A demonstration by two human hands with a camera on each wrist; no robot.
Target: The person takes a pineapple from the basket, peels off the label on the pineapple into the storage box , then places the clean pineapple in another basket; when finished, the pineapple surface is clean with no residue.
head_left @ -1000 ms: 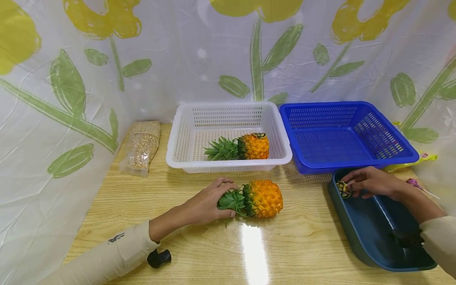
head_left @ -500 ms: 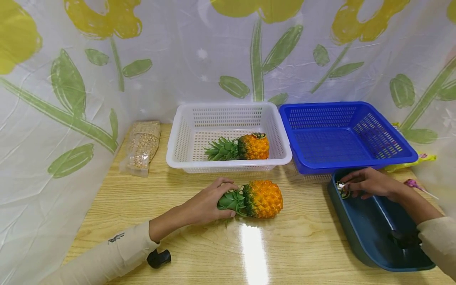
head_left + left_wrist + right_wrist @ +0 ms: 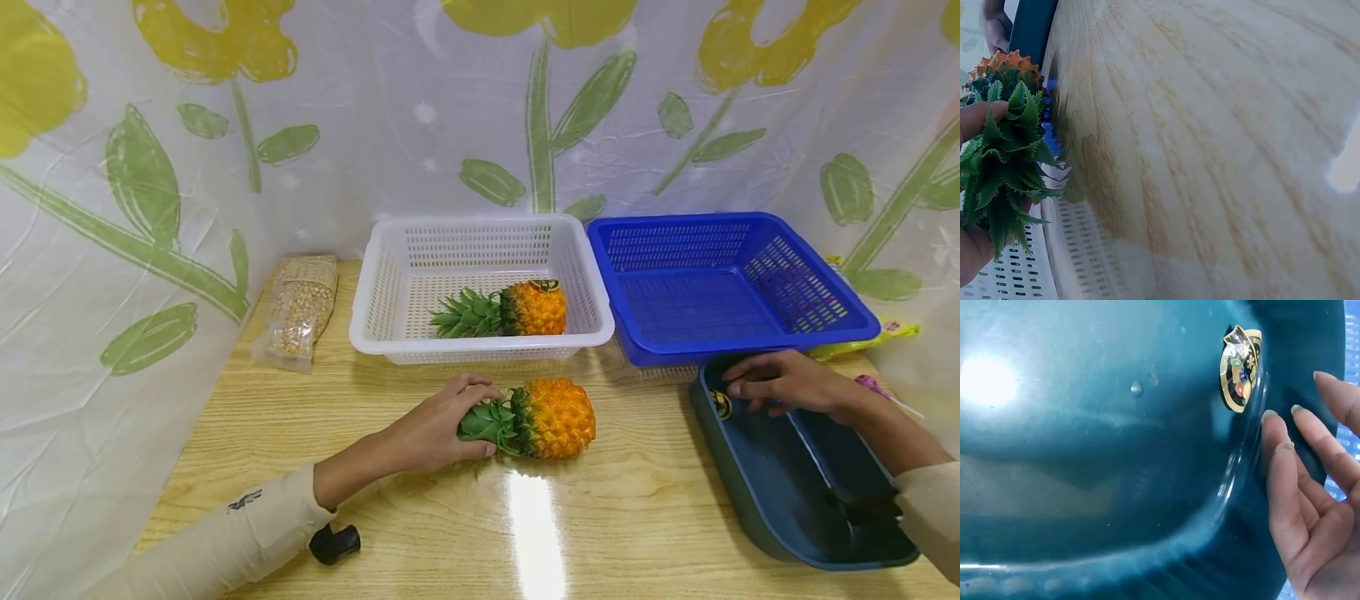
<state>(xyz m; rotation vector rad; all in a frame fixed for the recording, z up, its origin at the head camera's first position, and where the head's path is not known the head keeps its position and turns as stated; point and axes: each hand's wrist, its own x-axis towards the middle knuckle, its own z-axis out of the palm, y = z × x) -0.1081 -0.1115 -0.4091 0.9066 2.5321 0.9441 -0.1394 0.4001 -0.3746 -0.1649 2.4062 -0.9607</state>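
Observation:
My left hand (image 3: 442, 423) grips the green leafy crown of an artificial pineapple (image 3: 561, 419), which lies on its side on the wooden table. In the left wrist view the thumb and fingers curl round its leaves (image 3: 1007, 162). Inside a dark teal basin (image 3: 750, 492), my right hand (image 3: 797, 383) hovers near the far-left corner with fingers loosely bent and nothing between them. A black-and-gold oval sticker (image 3: 1241, 369) sits against the basin wall, just apart from the fingertips (image 3: 1270, 419). Another pineapple (image 3: 534, 308), bearing a similar sticker, lies in the white basket (image 3: 480, 343).
A blue basket (image 3: 720, 342) stands beside the white one, behind the basin. At the left lies a clear bag of pale beans or kernels (image 3: 303, 308). A wrapped lollipop (image 3: 873, 385) and a yellow packet (image 3: 892, 332) are at the right. A flowered curtain (image 3: 360, 125) closes the back.
The right fingers have come away from the sticker, which tilted and now rests by itself against the basin wall. The left hand and its pineapple have stayed still.

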